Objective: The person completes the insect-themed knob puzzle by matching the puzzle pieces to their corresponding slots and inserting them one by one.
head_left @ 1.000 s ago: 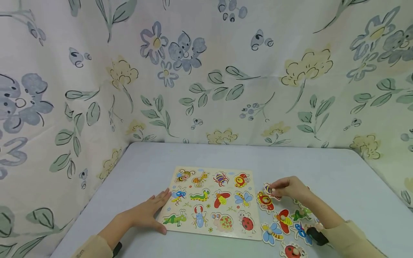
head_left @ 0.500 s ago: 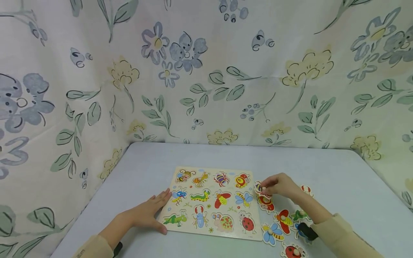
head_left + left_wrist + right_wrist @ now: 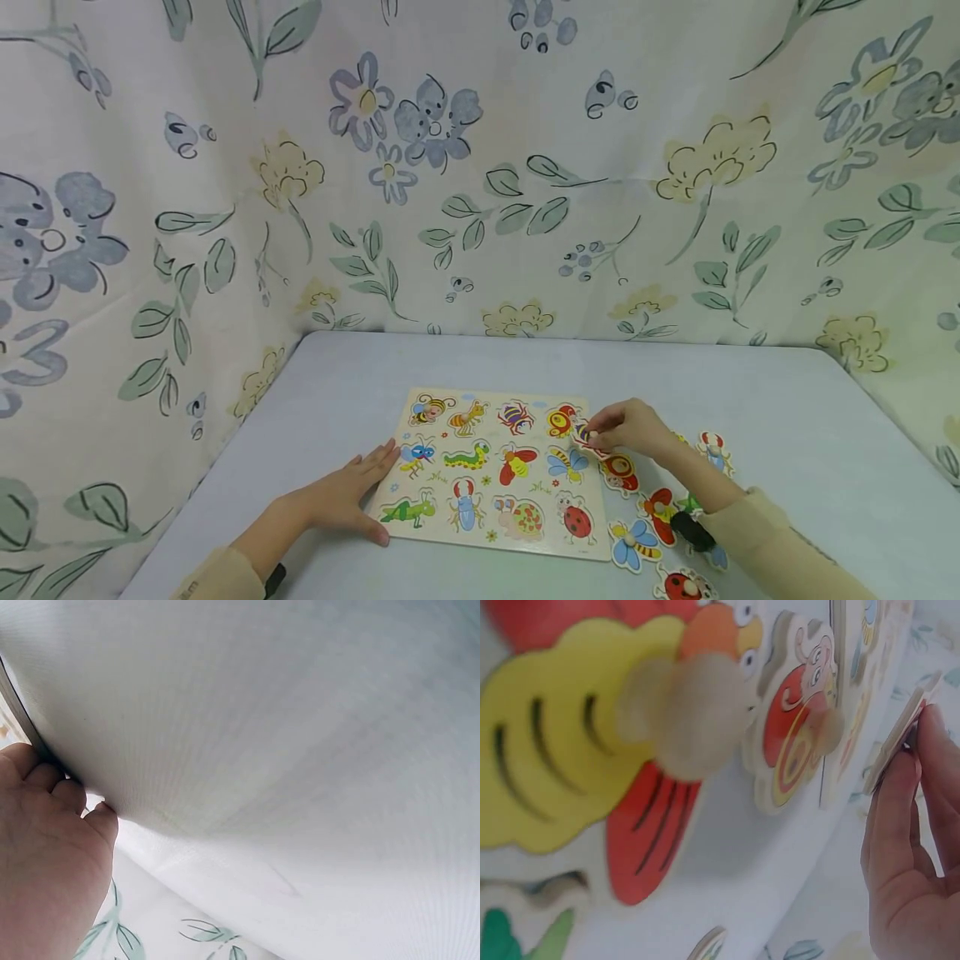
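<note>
A wooden peg puzzle board with printed insects lies flat on the table. Along its left edge rests my left hand, fingers extended and thumb by the near corner. Thumb and fingers of my right hand pinch a purple-and-yellow spider puzzle piece, which overlaps the board's right edge in the head view. In the right wrist view the piece appears edge-on, tilted. Just below that hand sits a red butterfly piece with a round knob.
Right of the board lie several loose pieces, among them a red-winged bug, a dragonfly, a ladybug and a stag beetle. A floral curtain surrounds the white table.
My right hand has carried the spider piece leftward from the loose pieces to the board's right edge, uncovering the stag beetle piece. The left hand stays in place.
</note>
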`<state>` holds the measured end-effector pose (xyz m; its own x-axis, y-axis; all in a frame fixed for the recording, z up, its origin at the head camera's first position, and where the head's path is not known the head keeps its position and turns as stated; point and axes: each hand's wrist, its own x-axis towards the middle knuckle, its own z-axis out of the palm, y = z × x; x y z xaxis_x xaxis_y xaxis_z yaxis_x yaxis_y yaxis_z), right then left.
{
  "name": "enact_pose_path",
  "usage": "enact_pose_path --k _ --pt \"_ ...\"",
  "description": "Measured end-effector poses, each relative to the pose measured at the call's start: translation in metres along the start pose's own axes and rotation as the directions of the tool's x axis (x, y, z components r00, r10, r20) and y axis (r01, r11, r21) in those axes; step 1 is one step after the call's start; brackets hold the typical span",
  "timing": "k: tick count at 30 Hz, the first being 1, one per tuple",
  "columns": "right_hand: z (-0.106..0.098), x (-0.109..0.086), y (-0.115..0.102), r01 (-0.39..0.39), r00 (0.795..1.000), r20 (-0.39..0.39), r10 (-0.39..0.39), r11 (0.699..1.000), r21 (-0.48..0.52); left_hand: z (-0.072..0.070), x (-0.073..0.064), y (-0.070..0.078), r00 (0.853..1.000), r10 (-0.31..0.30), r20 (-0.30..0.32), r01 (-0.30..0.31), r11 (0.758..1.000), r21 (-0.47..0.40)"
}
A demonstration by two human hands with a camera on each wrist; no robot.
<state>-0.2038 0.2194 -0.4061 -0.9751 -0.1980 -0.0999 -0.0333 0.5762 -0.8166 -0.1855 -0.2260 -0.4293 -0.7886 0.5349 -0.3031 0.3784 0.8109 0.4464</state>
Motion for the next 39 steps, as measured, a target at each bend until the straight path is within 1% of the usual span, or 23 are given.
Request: enact_pose_path --k 3,6,9,16,19,23,28,39 --pt "0.005 0.004 -0.004 0.019 1.000 -0.009 -0.019 1.000 -0.004 0.000 0.000 0.000 1.000 0.000 -0.001 0.000 1.000 -0.002" --pt "0.009 0.007 -0.006 0.054 0.998 -0.010 -0.054 0.999 0.000 -0.001 0.000 0.000 1.000 0.004 0.000 -0.004 1.000 -0.002" --pt "0.013 0.011 -0.008 0.069 0.997 -0.015 -0.069 0.998 -0.007 -0.001 -0.001 0.000 1.000 0.010 0.003 -0.010 1.000 -0.007" --pt "0.021 0.015 -0.013 0.046 0.998 -0.037 -0.047 0.998 -0.031 -0.002 -0.004 0.003 1.000 0.006 0.006 -0.006 1.000 -0.014" --pt "0.022 0.017 -0.015 0.051 0.998 -0.039 -0.052 0.998 -0.033 -0.003 -0.004 0.003 1.000 0.009 0.005 -0.009 1.000 -0.020" --pt "0.023 0.020 -0.017 0.056 0.997 -0.046 -0.059 0.996 -0.062 -0.003 -0.003 0.002 1.000 0.018 0.003 -0.018 1.000 -0.019" --pt "0.027 0.026 -0.020 0.044 0.997 -0.058 -0.050 0.995 -0.088 -0.002 -0.003 0.002 1.000 0.009 0.002 -0.009 1.000 -0.008" --pt "0.037 0.038 -0.027 0.017 0.998 -0.051 -0.020 0.998 -0.052 -0.002 -0.004 0.004 1.000 0.018 0.003 -0.018 1.000 -0.017"
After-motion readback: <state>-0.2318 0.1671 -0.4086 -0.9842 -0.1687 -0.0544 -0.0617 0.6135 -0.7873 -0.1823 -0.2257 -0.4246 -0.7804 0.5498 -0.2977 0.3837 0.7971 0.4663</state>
